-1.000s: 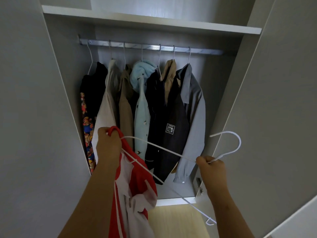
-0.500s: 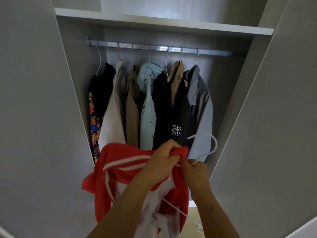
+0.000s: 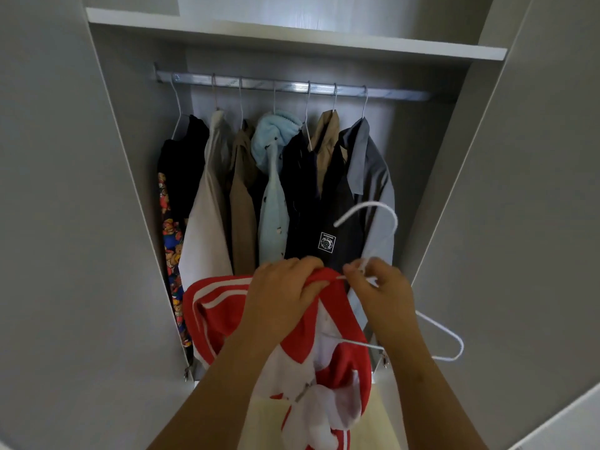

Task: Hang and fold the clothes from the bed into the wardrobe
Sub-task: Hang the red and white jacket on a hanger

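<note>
The left hand (image 3: pixel 285 297) gripped the red-and-white jacket's (image 3: pixel 328 352) collar; the right hand (image 3: pixel 383 290) pinched the white wire hanger's (image 3: pixel 389 228) neck.

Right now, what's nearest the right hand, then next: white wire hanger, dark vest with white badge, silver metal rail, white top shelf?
1. White wire hanger: in the right hand.
2. Dark vest with white badge: just behind.
3. Silver metal rail: higher.
4. White top shelf: topmost.

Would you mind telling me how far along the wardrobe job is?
Done: several garments hang on the rail. In hand: the left hand grips the red and white garment while the right hand pinches the white hanger. Left: hooking it onto the rail; bed unseen.
</note>
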`<action>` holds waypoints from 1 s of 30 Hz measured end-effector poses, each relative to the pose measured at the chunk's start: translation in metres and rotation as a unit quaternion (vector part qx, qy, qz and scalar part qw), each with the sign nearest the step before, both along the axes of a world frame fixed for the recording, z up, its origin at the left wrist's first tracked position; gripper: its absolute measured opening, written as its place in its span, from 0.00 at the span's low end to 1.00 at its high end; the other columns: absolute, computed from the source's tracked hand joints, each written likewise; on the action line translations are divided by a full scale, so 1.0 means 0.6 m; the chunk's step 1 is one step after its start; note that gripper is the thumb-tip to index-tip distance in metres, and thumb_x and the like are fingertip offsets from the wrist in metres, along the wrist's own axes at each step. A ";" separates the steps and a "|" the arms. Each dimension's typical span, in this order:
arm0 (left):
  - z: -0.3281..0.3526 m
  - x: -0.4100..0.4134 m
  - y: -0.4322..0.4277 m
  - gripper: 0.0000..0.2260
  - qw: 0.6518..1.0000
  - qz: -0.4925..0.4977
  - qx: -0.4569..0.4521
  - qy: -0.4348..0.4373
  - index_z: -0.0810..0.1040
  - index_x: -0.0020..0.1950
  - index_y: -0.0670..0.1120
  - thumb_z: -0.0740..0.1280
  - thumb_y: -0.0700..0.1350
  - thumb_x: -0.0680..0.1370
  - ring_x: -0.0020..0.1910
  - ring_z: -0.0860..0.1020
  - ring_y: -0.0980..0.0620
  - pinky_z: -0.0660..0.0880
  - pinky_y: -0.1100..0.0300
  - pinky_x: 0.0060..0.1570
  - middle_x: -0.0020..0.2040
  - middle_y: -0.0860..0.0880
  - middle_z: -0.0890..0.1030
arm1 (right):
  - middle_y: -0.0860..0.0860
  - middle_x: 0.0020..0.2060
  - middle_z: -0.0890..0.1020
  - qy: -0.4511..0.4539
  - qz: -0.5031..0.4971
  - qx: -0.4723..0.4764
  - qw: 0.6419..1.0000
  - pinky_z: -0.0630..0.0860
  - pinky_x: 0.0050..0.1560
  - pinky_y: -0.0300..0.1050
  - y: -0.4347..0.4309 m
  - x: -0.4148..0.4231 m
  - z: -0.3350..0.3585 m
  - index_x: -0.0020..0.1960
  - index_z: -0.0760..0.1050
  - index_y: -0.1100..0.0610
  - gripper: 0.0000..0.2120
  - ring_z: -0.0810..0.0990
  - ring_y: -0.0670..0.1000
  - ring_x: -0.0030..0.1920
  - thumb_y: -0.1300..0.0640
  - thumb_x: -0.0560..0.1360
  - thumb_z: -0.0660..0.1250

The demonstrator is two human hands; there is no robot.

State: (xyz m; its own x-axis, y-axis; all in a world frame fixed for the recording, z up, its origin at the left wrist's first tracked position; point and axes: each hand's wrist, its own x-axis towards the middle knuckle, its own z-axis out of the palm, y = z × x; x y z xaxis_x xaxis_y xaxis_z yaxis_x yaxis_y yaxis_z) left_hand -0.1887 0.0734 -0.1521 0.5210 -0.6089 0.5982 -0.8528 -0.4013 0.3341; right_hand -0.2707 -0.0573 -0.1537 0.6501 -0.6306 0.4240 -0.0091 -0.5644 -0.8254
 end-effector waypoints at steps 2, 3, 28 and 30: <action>0.002 0.015 0.005 0.10 0.996 0.026 -0.068 0.050 0.78 0.53 0.46 0.64 0.50 0.77 0.41 0.78 0.53 0.71 0.59 0.47 0.43 0.52 0.80 | 0.37 0.42 0.76 -0.066 -0.037 -0.061 0.995 0.67 0.54 0.39 -0.007 -0.009 0.003 0.43 0.75 0.46 0.08 0.74 0.44 0.49 0.59 0.72 0.69; 0.006 0.023 0.008 0.09 0.991 0.039 -0.105 0.072 0.77 0.52 0.45 0.65 0.48 0.77 0.38 0.77 0.56 0.71 0.63 0.44 0.40 0.55 0.78 | 0.37 0.42 0.75 -0.117 -0.068 -0.053 0.989 0.68 0.55 0.41 -0.009 -0.016 -0.003 0.43 0.74 0.46 0.10 0.74 0.45 0.49 0.61 0.72 0.69; 0.045 0.080 0.127 0.14 0.988 0.060 -0.109 0.095 0.74 0.64 0.47 0.63 0.44 0.78 0.54 0.72 0.57 0.67 0.64 0.58 0.55 0.56 0.74 | 0.60 0.45 0.79 0.071 0.028 0.567 0.820 0.75 0.53 0.58 0.002 0.016 -0.081 0.49 0.74 0.59 0.04 0.77 0.61 0.48 0.58 0.77 0.63; 0.042 0.086 0.141 0.13 0.985 0.062 -0.116 0.108 0.75 0.62 0.46 0.63 0.44 0.78 0.52 0.74 0.58 0.69 0.63 0.56 0.53 0.57 0.75 | 0.60 0.42 0.80 0.058 0.046 0.612 0.787 0.76 0.44 0.55 -0.001 0.013 -0.074 0.48 0.74 0.60 0.04 0.78 0.59 0.44 0.60 0.76 0.63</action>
State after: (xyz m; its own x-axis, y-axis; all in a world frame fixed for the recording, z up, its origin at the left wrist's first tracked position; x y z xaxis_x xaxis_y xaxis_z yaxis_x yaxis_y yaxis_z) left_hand -0.1369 0.1582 -0.1271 0.7134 -0.3931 0.5801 -0.7007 -0.3892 0.5980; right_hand -0.2631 -0.0576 -0.1983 0.7064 -0.4683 -0.5307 -0.1309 0.6504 -0.7482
